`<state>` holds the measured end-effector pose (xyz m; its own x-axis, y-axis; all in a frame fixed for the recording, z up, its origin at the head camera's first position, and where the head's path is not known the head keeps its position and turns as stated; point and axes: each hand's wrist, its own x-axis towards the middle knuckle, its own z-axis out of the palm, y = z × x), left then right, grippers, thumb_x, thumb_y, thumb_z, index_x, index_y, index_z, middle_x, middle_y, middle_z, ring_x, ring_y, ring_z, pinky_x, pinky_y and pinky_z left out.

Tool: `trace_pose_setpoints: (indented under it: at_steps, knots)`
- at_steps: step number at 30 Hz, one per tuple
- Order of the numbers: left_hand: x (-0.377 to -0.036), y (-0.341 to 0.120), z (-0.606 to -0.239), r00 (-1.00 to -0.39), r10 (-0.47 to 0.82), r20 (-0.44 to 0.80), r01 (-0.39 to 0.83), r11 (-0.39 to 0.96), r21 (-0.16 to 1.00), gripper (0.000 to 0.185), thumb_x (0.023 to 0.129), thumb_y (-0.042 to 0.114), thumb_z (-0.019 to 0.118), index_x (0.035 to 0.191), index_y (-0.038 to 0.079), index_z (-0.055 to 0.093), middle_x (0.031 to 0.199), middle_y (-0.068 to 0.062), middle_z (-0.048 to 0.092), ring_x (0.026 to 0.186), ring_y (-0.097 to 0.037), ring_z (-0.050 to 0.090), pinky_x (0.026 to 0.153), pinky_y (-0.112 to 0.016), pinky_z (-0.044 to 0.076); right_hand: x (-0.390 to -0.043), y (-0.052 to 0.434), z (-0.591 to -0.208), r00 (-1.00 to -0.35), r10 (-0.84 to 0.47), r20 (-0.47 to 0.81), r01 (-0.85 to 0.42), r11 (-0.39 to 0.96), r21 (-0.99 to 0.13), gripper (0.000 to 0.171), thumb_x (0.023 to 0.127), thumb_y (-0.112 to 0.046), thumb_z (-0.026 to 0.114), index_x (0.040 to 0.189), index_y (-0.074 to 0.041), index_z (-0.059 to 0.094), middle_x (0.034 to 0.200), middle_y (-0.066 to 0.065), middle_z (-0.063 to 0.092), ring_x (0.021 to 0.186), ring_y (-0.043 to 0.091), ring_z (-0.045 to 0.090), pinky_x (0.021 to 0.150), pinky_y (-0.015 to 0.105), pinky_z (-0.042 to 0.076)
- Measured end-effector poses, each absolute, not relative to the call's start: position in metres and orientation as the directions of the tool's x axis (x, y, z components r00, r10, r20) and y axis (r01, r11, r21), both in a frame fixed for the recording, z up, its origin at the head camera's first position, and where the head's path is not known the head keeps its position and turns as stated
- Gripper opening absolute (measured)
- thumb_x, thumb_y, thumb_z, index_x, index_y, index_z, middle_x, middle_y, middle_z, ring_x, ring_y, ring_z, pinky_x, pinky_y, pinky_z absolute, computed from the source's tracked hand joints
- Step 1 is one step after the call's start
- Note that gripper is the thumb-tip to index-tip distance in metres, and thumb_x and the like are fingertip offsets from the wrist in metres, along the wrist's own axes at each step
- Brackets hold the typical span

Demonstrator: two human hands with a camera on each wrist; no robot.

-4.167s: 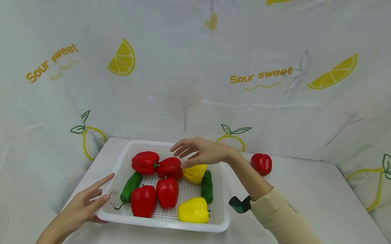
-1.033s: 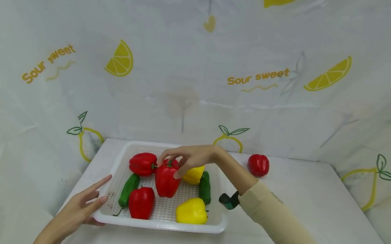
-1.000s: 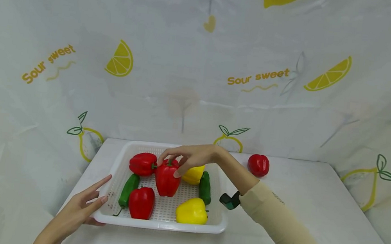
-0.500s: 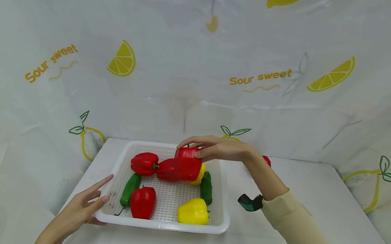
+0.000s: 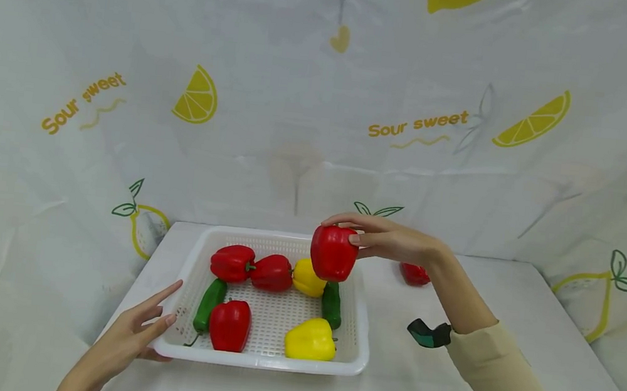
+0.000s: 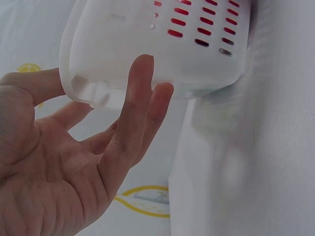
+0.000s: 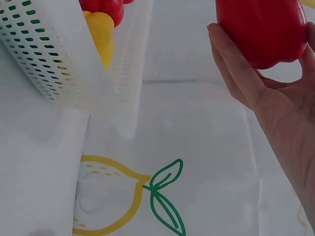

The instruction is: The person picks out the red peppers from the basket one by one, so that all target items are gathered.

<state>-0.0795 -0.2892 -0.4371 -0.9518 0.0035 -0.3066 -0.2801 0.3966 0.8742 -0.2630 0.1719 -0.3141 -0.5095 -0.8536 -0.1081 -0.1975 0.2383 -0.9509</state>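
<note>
My right hand (image 5: 394, 238) holds a red bell pepper (image 5: 333, 254) by its top, raised over the right back rim of a white plastic basket (image 5: 269, 361). The right wrist view shows the pepper (image 7: 261, 29) between thumb and fingers. At the basket's front left corner my left hand (image 5: 133, 326) grips the rim, thumb over it and lower fingers under it. Inside lie red bell peppers (image 5: 230, 326), yellow bell peppers (image 5: 311, 340) and two long green peppers (image 5: 209, 305), placed around the sides, with bare mesh in the middle.
Another red bell pepper (image 5: 413, 274) lies on the white table (image 5: 442, 384) right of the basket, partly hidden behind my right forearm. A lemon-printed cloth (image 5: 289, 92) hangs behind the table. A dark wrist strap (image 5: 429, 334) sticks out by the right sleeve.
My right hand reached into the basket, took the red bell pepper from the middle, lifted it and carried it right to the basket's right side. The left hand stayed at the corner.
</note>
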Motion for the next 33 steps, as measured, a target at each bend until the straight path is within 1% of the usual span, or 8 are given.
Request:
trace_pose_setpoints:
  at_steps: [7, 14, 18, 20, 22, 26, 29, 33]
  knots:
    - [-0.08, -0.29, -0.439, -0.955, 0.009, -0.296, -0.269, 0.393, 0.879, 0.077, 0.108, 0.036, 0.067, 0.173, 0.033, 0.027, 0.171, -0.031, 0.037, 0.124, -0.032, 0.072, 0.076, -0.045, 0.071, -0.26, 0.193, -0.316, -0.558, -0.825, -0.091, -0.197, 0.238, -0.951, 0.05, 0.109, -0.014, 0.053, 0.159, -0.017, 0.049, 0.163, 0.011, 0.05, 0.144, 0.034, 0.052, 0.111, 0.053, 0.06]
    - [-0.08, -0.289, -0.439, -0.954, 0.004, -0.3, -0.272, 0.408, 0.872, 0.077, 0.107, 0.038, 0.067, 0.173, 0.034, 0.027, 0.17, -0.03, 0.038, 0.122, -0.03, 0.072, 0.077, -0.044, 0.071, -0.258, 0.216, -0.317, -0.59, -0.805, -0.067, -0.156, 0.195, -0.968, 0.047, 0.108, -0.011, 0.051, 0.155, -0.018, 0.052, 0.156, 0.005, 0.054, 0.14, 0.031, 0.056, 0.106, 0.051, 0.064]
    - [-0.08, -0.291, -0.439, -0.951, 0.002, -0.309, -0.284, 0.39, 0.876, 0.077, 0.107, 0.037, 0.068, 0.173, 0.033, 0.028, 0.171, -0.031, 0.037, 0.121, -0.03, 0.072, 0.077, -0.045, 0.071, -0.258, 0.231, -0.318, -0.616, -0.787, -0.038, -0.16, 0.172, -0.972, 0.049, 0.107, -0.009, 0.051, 0.155, -0.018, 0.05, 0.156, 0.002, 0.054, 0.138, 0.029, 0.057, 0.104, 0.047, 0.065]
    - [-0.08, -0.291, -0.439, -0.951, 0.003, -0.31, -0.286, 0.379, 0.88, 0.077, 0.107, 0.035, 0.068, 0.173, 0.032, 0.028, 0.171, -0.032, 0.036, 0.121, -0.031, 0.072, 0.077, -0.046, 0.071, -0.258, 0.239, -0.32, -0.639, -0.769, -0.019, -0.2, 0.189, -0.961, 0.053, 0.105, -0.008, 0.056, 0.156, -0.019, 0.047, 0.156, 0.001, 0.054, 0.137, 0.027, 0.058, 0.103, 0.046, 0.066]
    - [-0.079, -0.292, -0.439, -0.95, 0.005, -0.311, -0.288, 0.366, 0.885, 0.077, 0.107, 0.034, 0.068, 0.173, 0.031, 0.029, 0.171, -0.032, 0.035, 0.12, -0.031, 0.072, 0.076, -0.046, 0.071, -0.257, 0.247, -0.321, -0.668, -0.744, -0.002, -0.25, 0.227, -0.941, 0.061, 0.1, -0.008, 0.064, 0.158, -0.019, 0.045, 0.156, -0.001, 0.053, 0.137, 0.025, 0.058, 0.101, 0.045, 0.067]
    - [-0.078, -0.292, -0.439, -0.95, 0.009, -0.311, -0.288, 0.357, 0.889, 0.077, 0.107, 0.032, 0.069, 0.173, 0.031, 0.029, 0.172, -0.033, 0.034, 0.119, -0.03, 0.072, 0.077, -0.047, 0.071, -0.257, 0.263, -0.324, -0.717, -0.696, 0.019, -0.301, 0.286, -0.91, 0.079, 0.09, -0.007, 0.077, 0.159, -0.019, 0.041, 0.155, 0.0, 0.052, 0.137, 0.024, 0.057, 0.097, 0.049, 0.068]
    - [-0.079, -0.291, -0.438, -0.951, 0.012, -0.309, -0.285, 0.36, 0.889, 0.077, 0.107, 0.033, 0.069, 0.173, 0.032, 0.029, 0.171, -0.032, 0.035, 0.119, -0.03, 0.072, 0.077, -0.047, 0.071, -0.256, 0.275, -0.326, -0.746, -0.666, 0.024, -0.297, 0.301, -0.906, 0.081, 0.089, -0.007, 0.079, 0.16, -0.018, 0.039, 0.154, 0.004, 0.051, 0.136, 0.026, 0.058, 0.095, 0.053, 0.068]
    - [-0.08, -0.291, -0.438, -0.954, 0.016, -0.3, -0.272, 0.375, 0.886, 0.076, 0.108, 0.033, 0.067, 0.174, 0.03, 0.027, 0.169, -0.033, 0.038, 0.12, -0.03, 0.071, 0.077, -0.046, 0.071, -0.253, 0.288, -0.327, -0.787, -0.617, 0.027, -0.291, 0.331, -0.898, 0.082, 0.09, -0.006, 0.079, 0.16, -0.02, 0.039, 0.155, 0.005, 0.048, 0.137, 0.023, 0.057, 0.093, 0.05, 0.068]
